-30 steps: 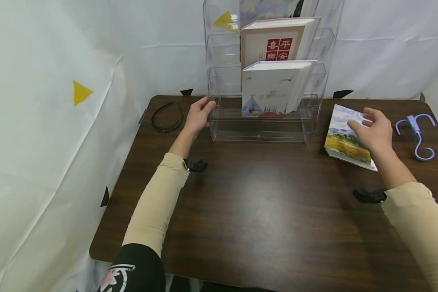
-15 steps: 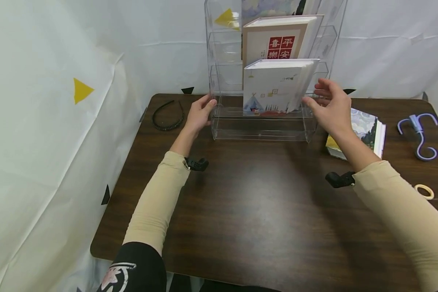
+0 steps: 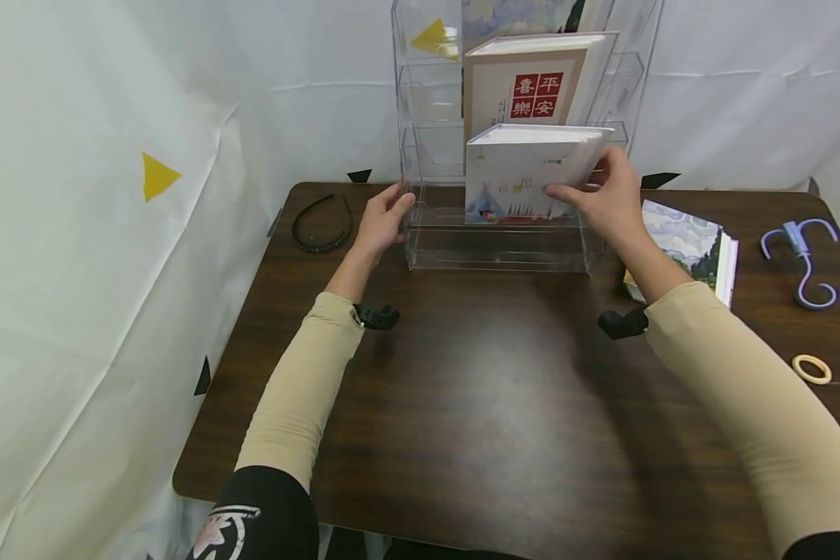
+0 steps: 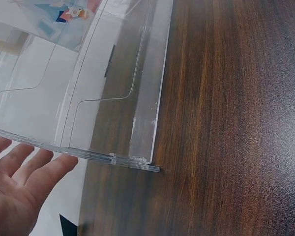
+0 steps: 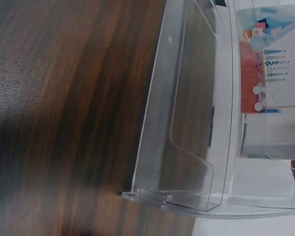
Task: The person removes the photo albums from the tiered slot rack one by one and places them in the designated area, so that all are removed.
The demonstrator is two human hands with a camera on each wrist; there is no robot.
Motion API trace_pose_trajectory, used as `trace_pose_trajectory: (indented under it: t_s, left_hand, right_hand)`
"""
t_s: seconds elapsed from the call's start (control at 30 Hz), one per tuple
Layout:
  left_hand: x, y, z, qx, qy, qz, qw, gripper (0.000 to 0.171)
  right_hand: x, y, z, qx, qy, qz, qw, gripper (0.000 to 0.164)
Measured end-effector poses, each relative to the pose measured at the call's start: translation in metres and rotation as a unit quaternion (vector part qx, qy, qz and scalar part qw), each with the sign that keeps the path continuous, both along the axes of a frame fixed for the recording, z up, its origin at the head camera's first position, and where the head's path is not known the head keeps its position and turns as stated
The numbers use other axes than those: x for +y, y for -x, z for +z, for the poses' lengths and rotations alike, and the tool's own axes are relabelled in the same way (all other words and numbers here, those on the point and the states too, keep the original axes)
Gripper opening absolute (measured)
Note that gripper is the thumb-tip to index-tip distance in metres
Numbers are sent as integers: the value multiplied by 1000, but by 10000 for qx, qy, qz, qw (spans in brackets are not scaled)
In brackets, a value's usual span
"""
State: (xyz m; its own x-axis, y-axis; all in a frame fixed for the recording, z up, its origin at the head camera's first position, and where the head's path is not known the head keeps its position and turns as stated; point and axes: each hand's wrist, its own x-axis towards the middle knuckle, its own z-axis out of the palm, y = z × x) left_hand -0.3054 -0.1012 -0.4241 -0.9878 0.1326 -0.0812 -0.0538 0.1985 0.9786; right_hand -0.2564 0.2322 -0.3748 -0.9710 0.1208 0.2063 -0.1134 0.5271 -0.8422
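Ideally, with the right hand (image 3: 607, 196) pinching the white book (image 3: 507, 173) by its right side, the left hand (image 3: 381, 220), fingers extended, should brace the clear rack (image 3: 490, 261) against shifting.

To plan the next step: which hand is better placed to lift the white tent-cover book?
Probably the right hand: it grips the right edge of the white tent-cover book. The left hand touches only the left side of the clear tiered rack.
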Motion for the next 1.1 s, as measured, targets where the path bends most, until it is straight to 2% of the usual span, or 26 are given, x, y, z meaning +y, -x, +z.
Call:
trace_pose_trajectory:
  t_s: [0.17,0.4,0.5,0.63,0.73,0.83,0.9,1.03,1.1]
  left_hand:
    - [0,0,0,-36,0,-6,10000,52]
    - [1,0,1,-171,44,-26,9998,56]
    - [2,-5,11,-295,46,-64,9995,56]
    - [2,-5,10,-224,70,-74,9997,56]
    - [0,-1,-1,-98,62,-27,9999,58]
    - [-1,-2,-2,-120,38,-11,9999,59]
    - [-2,-2,-2,-129,38,-10,9999,59]
    - [-1,-3,0,-158,37,-20,9999,60]
    - [-1,-3,1,-185,9,-9,9998,61]
  right_hand:
    - [0,5,1,-76,0,562,9984,64]
    - [0,3,5,43,-76,665,9977,59]
    - [-2,0,13,160,-4,736,9972,57]
    - [-4,-9,31,506,332,837,9947,52]
    - [0,-24,44,799,685,783,9914,48]
    - [8,-45,49,835,1215,684,9867,46]
    - [15,-63,48,678,1843,641,9784,44]
    - [37,-100,40,197,3044,543,9508,45]
    - [50,-118,31,-246,3158,313,9480,43]
